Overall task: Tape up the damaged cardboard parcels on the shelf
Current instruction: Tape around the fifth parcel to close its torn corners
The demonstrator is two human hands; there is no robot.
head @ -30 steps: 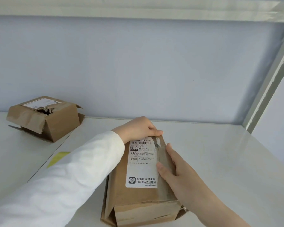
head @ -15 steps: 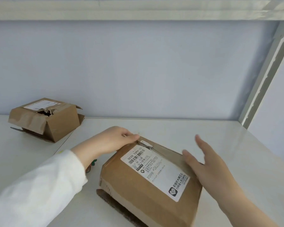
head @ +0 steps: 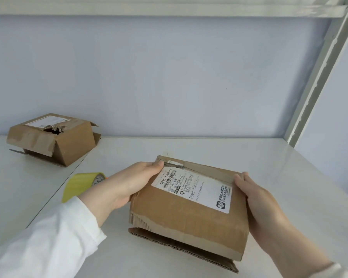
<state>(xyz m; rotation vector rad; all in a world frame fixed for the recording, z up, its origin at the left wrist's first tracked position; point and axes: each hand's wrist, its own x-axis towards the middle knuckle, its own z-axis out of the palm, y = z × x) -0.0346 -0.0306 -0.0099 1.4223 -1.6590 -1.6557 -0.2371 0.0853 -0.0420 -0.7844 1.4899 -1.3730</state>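
A brown cardboard parcel (head: 181, 215) with a white shipping label lies on the white shelf (head: 269, 177) in front of me, its near flap torn and hanging loose. My left hand (head: 133, 181) grips its left side, thumb on the top edge. My right hand (head: 257, 199) holds its right side, with the fingers wrapped over the far right corner. A roll of yellow tape (head: 80, 184) stands just left of my left wrist. A second parcel (head: 52, 137) with a ragged hole in its top sits at the back left.
A pale blue wall closes the back of the shelf. A white upright post (head: 317, 77) rises at the right rear corner, and another shelf board (head: 169, 7) runs overhead. A seam splits the shelf surface left of the tape.
The parcel has turned from lengthwise to nearly crosswise. My right hand went from hovering open to holding the right side. The tape roll has come into view.
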